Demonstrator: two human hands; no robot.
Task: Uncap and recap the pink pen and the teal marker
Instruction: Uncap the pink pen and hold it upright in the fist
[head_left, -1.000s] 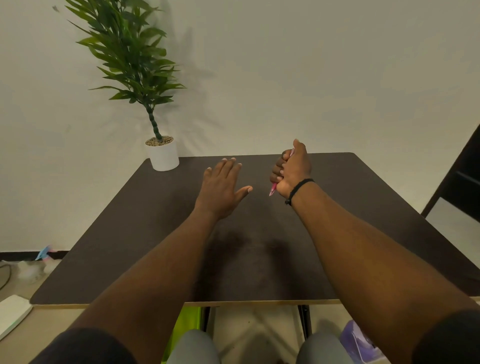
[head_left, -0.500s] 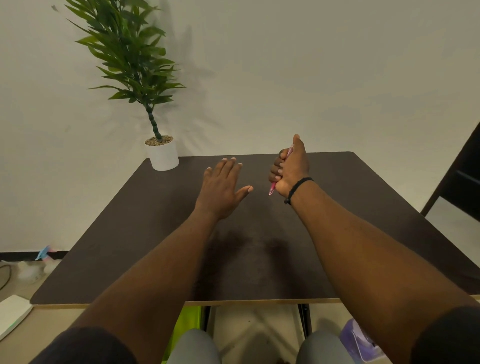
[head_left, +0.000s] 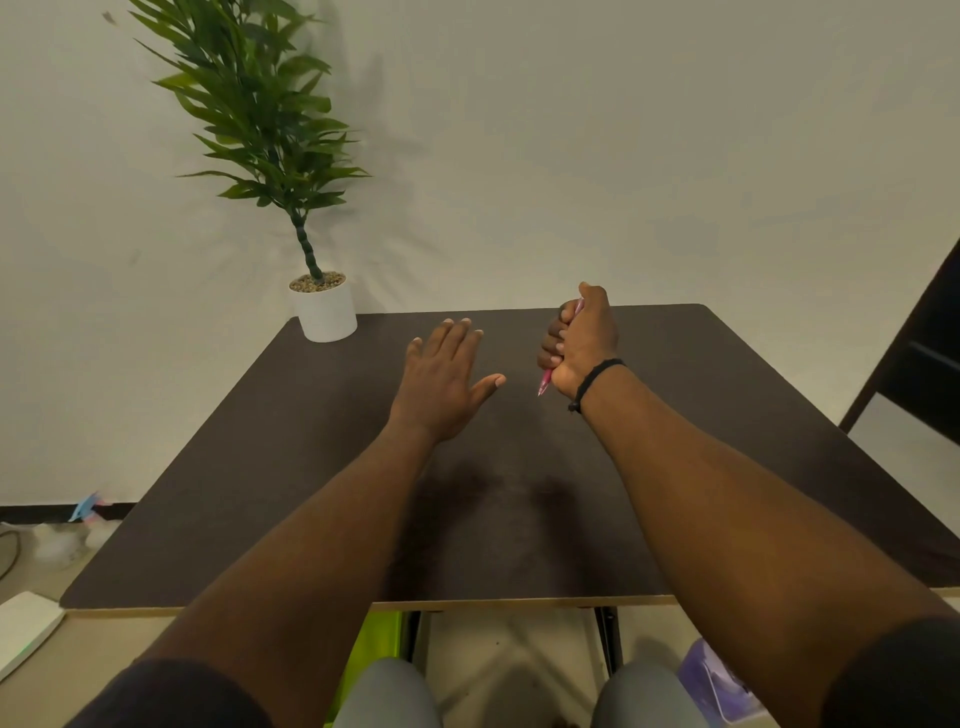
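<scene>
My right hand (head_left: 584, 343) is closed in a fist around the pink pen (head_left: 545, 384), held upright above the far middle of the dark table (head_left: 519, 519). The pen's lower tip pokes out below the fist and a bit of pink shows at the top by the thumb. My left hand (head_left: 441, 384) lies flat on the table, palm down, fingers spread, a short gap left of the right hand, holding nothing. I see no teal marker in view. Whether the pen's cap is on is hidden by the fist.
A potted green plant in a white pot (head_left: 324, 309) stands on the table's far left corner. A dark frame (head_left: 919, 353) stands to the right of the table. A white flat object (head_left: 23, 631) lies on the floor at the left, a purple item (head_left: 717, 686) under the table's front.
My right hand with the pen has lifted slightly and the thumb has shifted at the pen's top. My left hand has stayed flat in place.
</scene>
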